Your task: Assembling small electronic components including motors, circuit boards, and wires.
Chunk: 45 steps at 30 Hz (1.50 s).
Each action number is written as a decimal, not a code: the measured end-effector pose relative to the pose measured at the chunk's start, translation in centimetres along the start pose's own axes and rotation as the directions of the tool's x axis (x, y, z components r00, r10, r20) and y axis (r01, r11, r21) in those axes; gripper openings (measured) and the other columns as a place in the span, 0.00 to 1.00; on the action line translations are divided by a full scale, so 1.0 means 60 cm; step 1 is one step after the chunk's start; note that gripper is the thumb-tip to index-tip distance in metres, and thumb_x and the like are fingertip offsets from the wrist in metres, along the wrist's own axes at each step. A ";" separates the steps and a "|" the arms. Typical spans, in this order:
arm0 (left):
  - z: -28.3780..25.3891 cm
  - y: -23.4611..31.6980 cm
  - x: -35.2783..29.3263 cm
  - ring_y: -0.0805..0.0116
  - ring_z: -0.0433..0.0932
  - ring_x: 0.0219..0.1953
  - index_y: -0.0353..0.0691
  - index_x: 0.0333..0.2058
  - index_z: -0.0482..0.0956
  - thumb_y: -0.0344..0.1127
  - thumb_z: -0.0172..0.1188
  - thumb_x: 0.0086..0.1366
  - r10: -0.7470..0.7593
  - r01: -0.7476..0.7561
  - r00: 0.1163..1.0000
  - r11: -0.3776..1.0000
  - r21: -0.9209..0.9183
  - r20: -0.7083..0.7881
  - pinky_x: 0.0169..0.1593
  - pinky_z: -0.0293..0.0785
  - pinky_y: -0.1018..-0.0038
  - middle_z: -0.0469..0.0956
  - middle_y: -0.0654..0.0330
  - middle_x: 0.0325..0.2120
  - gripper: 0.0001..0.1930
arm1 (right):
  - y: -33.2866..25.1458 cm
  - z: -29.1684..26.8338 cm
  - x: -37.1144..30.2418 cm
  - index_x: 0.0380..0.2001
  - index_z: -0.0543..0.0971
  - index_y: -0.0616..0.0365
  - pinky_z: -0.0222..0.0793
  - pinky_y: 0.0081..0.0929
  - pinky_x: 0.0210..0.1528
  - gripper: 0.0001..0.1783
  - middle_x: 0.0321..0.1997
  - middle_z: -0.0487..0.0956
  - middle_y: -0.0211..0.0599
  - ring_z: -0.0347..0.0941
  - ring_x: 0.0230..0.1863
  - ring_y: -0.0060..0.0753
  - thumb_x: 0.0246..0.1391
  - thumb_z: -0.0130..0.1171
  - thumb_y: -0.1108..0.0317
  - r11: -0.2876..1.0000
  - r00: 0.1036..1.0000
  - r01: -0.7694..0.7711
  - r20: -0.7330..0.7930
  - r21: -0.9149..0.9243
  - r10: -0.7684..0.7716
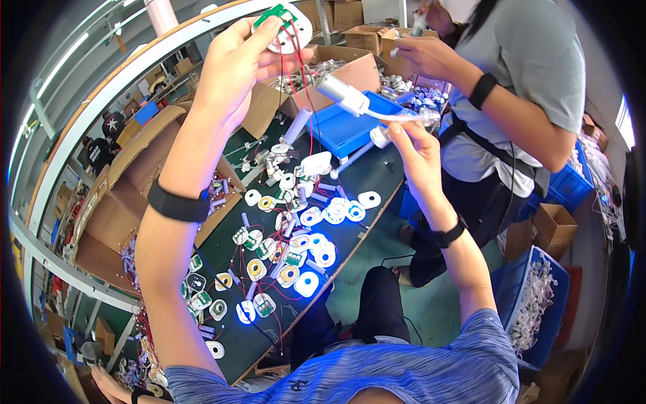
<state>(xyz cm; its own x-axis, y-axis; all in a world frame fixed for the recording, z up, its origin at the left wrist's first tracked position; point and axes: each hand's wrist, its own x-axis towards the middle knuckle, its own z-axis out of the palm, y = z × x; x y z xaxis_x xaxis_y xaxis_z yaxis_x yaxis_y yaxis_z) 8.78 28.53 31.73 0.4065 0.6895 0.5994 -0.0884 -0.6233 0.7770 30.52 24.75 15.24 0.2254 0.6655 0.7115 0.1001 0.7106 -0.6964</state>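
My left hand [232, 74], raised at the upper left, pinches a round white base [296, 37] with a green circuit board [274, 20] on it. Red wires [303, 84] hang from the board toward a lavender cylindrical battery cell [298, 126]. On the right, my right hand [420, 151] has its thumb and fingers closed near the end of a thin white stem [397, 118]. That stem leads to a white and grey cylindrical head [343, 94]. A white cap on a rod [381, 137] shows just beside the fingers; whether I hold it too is unclear.
Many white bases with boards and wires [296, 246] cover the dark green table [229, 337]. A blue tray [343, 145] and open cardboard box [360, 71] stand beyond. A co-worker [531, 87] stands at the right, near a blue bin [515, 303]. Another large box [128, 195] is left.
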 end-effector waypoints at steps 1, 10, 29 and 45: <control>0.008 0.010 -0.013 0.65 0.78 0.36 0.31 0.42 0.67 0.39 0.46 0.65 -0.007 0.008 1.000 1.000 -0.022 0.022 0.34 0.74 0.78 0.75 0.52 0.35 0.15 | -0.013 -0.009 -0.017 0.33 0.78 0.64 0.61 0.16 0.39 0.11 0.31 0.74 0.27 0.67 0.34 0.16 0.54 0.54 0.66 0.981 0.993 -0.116 0.002 0.155 0.117; 0.104 0.037 -0.172 0.59 0.78 0.36 0.30 0.45 0.64 0.36 0.41 0.67 -0.181 0.197 0.980 0.915 -0.353 0.079 0.35 0.77 0.75 0.74 0.46 0.37 0.15 | -0.124 -0.090 -0.139 0.39 0.73 0.66 0.64 0.20 0.30 0.14 0.28 0.74 0.35 0.69 0.27 0.23 0.57 0.48 0.65 0.723 0.970 -0.183 0.004 0.667 0.242; 0.217 0.020 -0.340 0.65 0.76 0.40 0.32 0.44 0.66 0.35 0.46 0.65 -0.186 0.091 0.979 0.755 -0.650 -0.079 0.44 0.73 0.70 0.75 0.53 0.37 0.13 | -0.173 -0.023 -0.278 0.53 0.61 0.68 0.49 0.28 0.58 0.31 0.52 0.66 0.42 0.58 0.57 0.32 0.50 0.57 0.60 0.939 0.878 -0.311 0.423 0.150 0.223; 0.191 -0.076 -0.463 0.69 0.74 0.38 0.31 0.46 0.66 0.33 0.45 0.66 -0.368 0.213 0.883 0.866 -0.452 -0.290 0.44 0.71 0.71 0.73 0.57 0.37 0.13 | -0.168 0.030 -0.356 0.36 0.69 0.62 0.66 0.16 0.24 0.08 0.30 0.76 0.38 0.72 0.23 0.21 0.57 0.47 0.68 0.493 0.569 -0.801 0.688 0.340 0.450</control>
<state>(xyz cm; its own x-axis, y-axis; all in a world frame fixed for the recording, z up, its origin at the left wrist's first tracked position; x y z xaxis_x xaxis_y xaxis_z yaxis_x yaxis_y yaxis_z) 8.31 7.97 9.35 0.1282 0.9455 0.2993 -0.4012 -0.2265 0.8876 22.94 3.77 7.26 -0.4933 0.8558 0.1559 -0.4606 -0.1049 -0.8814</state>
